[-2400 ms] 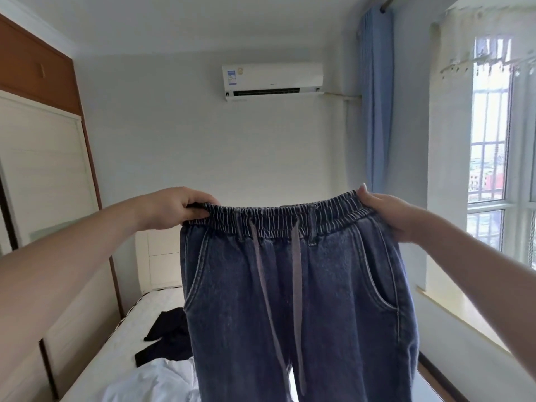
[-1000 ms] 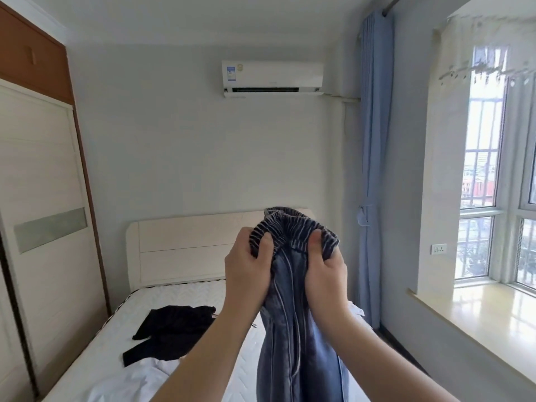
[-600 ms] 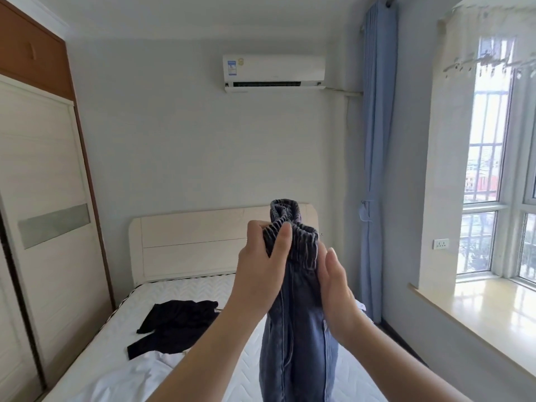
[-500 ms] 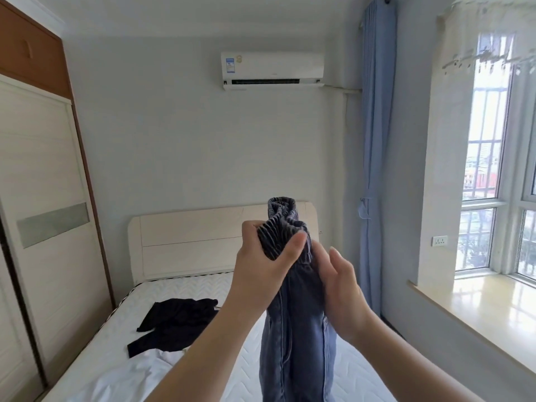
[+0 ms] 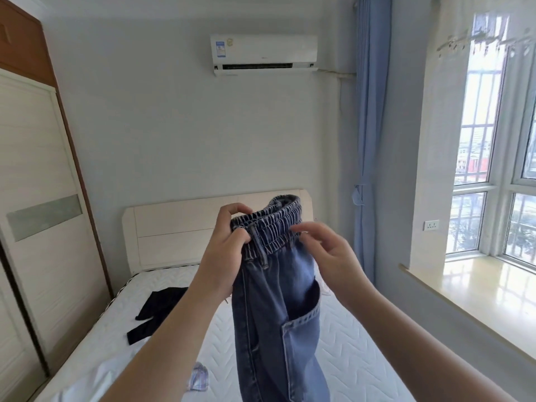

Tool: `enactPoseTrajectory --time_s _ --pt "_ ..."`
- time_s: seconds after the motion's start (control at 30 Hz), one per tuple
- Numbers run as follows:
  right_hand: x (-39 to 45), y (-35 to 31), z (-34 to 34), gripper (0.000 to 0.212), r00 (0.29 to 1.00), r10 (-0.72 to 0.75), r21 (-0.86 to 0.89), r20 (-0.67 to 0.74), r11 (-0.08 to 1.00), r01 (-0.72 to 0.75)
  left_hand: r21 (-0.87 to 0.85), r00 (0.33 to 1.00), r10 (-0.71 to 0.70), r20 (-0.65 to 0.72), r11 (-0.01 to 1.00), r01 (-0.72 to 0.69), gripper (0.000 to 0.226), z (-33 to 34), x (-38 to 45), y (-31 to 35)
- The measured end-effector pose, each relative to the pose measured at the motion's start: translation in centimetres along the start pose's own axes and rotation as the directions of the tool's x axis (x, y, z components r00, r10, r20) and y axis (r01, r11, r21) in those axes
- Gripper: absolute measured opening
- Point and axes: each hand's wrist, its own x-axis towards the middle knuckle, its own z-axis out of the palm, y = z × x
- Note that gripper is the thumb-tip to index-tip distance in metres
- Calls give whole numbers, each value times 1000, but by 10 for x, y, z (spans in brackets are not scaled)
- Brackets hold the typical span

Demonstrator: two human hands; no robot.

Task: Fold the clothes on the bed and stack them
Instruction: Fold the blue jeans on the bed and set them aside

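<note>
Facing white bed [image 5: 342,338], blue curtain [image 5: 369,140]

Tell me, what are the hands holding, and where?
The left hand grips the jeans at the elastic waistband. The right hand is open beside the waistband and holds nothing.

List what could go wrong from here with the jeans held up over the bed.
1. Only the left hand pinches the jeans at the waistband; the right hand is open beside them, so they may slip or unfold.
2. The legs hang free over the bed and could land crooked when lowered.
3. They might drop onto the black garment lying unfolded nearby.
</note>
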Motion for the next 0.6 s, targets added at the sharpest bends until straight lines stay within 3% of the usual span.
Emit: enactPoseTrajectory --time_s 0.07,0.13,0.17,0.23,0.27,0.37,0.47,0.6 --pt "6 9 -5 34 1000 13 -38 -24 999 -14 -72 999 -33 39 997 36 41 -5 -1 -1" --pt "13 20 -13 54 971 172 116 165 975 -192 -98 997 -36 70 994 43 39 -8 -2 -2" --pt "15 25 -16 55 919 258 220 298 918 -329 -107 996 -30 87 993 39 38 -9 -3 -2" --pt "16 34 -22 44 816 346 304 463 803 -513 -122 992 -4 124 992 19 37 -12 -4 -4" --pt "15 37 -24 39 799 356 320 485 778 -541 -120 991 15 136 993 2 37 -14 -4 -4" --pt "12 44 -24 34 837 350 392 422 762 -516 -38 989 54 141 998 -49 40 -19 -7 -3" --pt "12 43 -21 31 902 329 418 279 804 -422 159 984 23 175 986 -51 55 -26 -10 -2" --pt "11 41 -21 42 949 290 384 121 868 -314 542 919 -107 379 831 -127 62 -42 -11 14"
